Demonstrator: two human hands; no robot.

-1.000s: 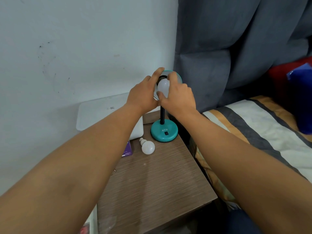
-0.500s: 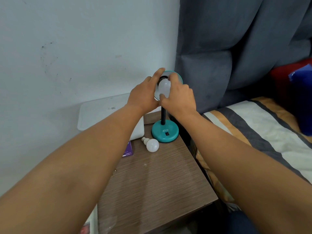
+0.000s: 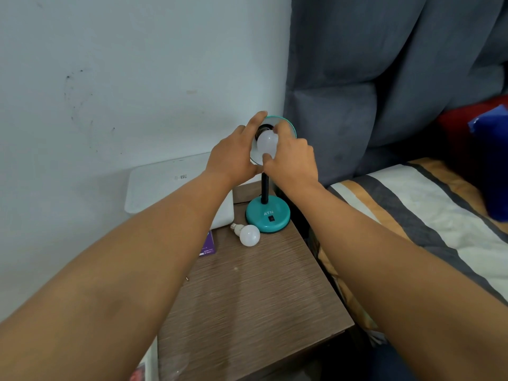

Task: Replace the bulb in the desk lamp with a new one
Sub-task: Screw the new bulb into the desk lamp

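Note:
A teal desk lamp stands at the back of the wooden bedside table, its round base (image 3: 268,217) marked ATN. My left hand (image 3: 236,158) grips the rim of the lamp's teal shade (image 3: 287,125) from the left. A white bulb (image 3: 266,143) sits in the black socket inside the shade, and my right hand (image 3: 292,160) pinches it between thumb and fingers. A second white bulb (image 3: 248,234) lies on its side on the table, just left of the lamp base, its screw cap pointing to the back left.
A white flat box (image 3: 165,188) leans on the wall behind my left arm. A purple card (image 3: 208,246) lies beside it. The bedside table (image 3: 247,298) borders a bed with a striped cover (image 3: 412,215) on the right. Grey headboard cushions (image 3: 343,119) rise behind the lamp.
Both hands stay on the lamp head. My right thumb and fingers have shifted slightly around the bulb, which shows more. The view has drifted a little.

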